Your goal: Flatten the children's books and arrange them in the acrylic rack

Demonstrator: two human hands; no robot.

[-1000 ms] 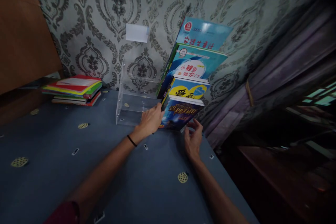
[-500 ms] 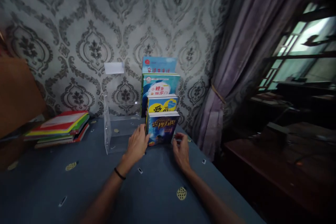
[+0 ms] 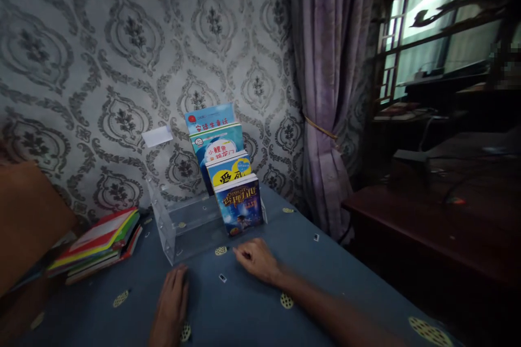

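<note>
The blue-clothed counter (image 3: 325, 282) is carrying a clear acrylic rack (image 3: 179, 225) against the wall, four books (image 3: 228, 173) standing tiered at its right end. Both hands are lying released and empty: left hand (image 3: 173, 298) before the rack, right hand (image 3: 256, 259) just short of the front book (image 3: 240, 204). Steadying the rack while nudging books should prevent tipping.

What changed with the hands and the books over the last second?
Both hands came off the front book and drew back: the left hand and right hand now lie flat on the blue tablecloth, with nothing in their grip. The four books stay upright in the clear rack; the flat stack of books is unmoved.
</note>
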